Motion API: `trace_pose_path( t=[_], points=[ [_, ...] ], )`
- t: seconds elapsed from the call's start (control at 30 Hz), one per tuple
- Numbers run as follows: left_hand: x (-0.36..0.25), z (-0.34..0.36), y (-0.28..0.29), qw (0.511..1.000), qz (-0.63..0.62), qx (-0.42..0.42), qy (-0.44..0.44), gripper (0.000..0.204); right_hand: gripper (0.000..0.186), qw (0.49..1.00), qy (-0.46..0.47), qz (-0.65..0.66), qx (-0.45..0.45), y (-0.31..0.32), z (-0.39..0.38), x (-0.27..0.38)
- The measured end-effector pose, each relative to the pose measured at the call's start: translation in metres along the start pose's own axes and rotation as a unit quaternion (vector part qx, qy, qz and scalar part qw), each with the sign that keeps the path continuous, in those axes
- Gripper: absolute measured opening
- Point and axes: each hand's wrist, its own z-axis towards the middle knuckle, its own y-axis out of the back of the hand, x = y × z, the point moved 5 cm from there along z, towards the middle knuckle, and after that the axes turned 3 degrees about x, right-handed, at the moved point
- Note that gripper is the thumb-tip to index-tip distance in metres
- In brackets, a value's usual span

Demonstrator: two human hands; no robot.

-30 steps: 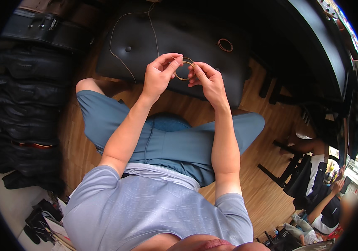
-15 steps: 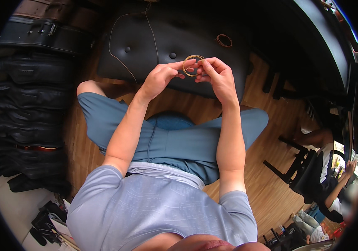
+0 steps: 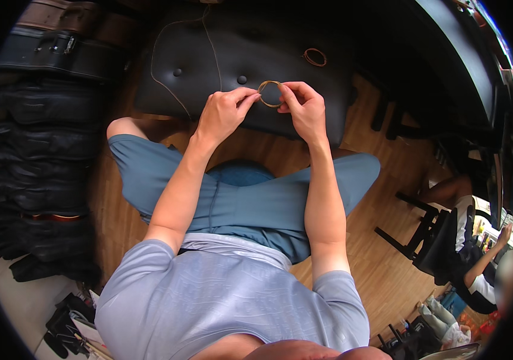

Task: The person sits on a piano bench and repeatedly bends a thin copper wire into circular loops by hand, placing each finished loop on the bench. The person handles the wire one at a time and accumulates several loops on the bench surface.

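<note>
A coiled gold-coloured string [image 3: 270, 81], like a wire instrument string, is held up as a small ring over the near edge of a black padded bench [image 3: 190, 51]. My left hand [image 3: 223, 114] pinches the ring's left side between thumb and fingers. On the opposite side, the thumb and fingers of my right hand [image 3: 305, 113] close on it. Behind my right hand, a second coil, copper-coloured [image 3: 316, 65], lies on the bench. A long loose string [image 3: 212, 45] trails across the bench's left part.
Black padded cases [image 3: 40, 144] are stacked along the left. A large black piece of furniture [image 3: 448, 54] stands at the far right. On the wooden floor [image 3: 364, 252] to the right is a black chair [image 3: 415, 234], near another person [image 3: 478, 270]. Bags [image 3: 442, 318] sit at lower right.
My left fingers, stretched out by the coil before, have drawn in and now pinch its left side. My right hand still grips the other side.
</note>
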Motion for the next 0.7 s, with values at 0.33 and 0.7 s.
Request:
trace_pose_path(
  t=[0.33, 0.7],
  points=[
    [0.003, 0.005, 0.010, 0.970, -0.202, -0.135, -0.002, 0.013, 0.022, 1.000, -0.007, 0.009, 0.020, -0.002, 0.003, 0.003],
    [0.009, 0.007, -0.014, 0.921, -0.376, -0.105, -0.007, 0.032, 0.027, 0.994, -0.017, 0.098, 0.036, 0.000, 0.002, 0.003]
  ],
)
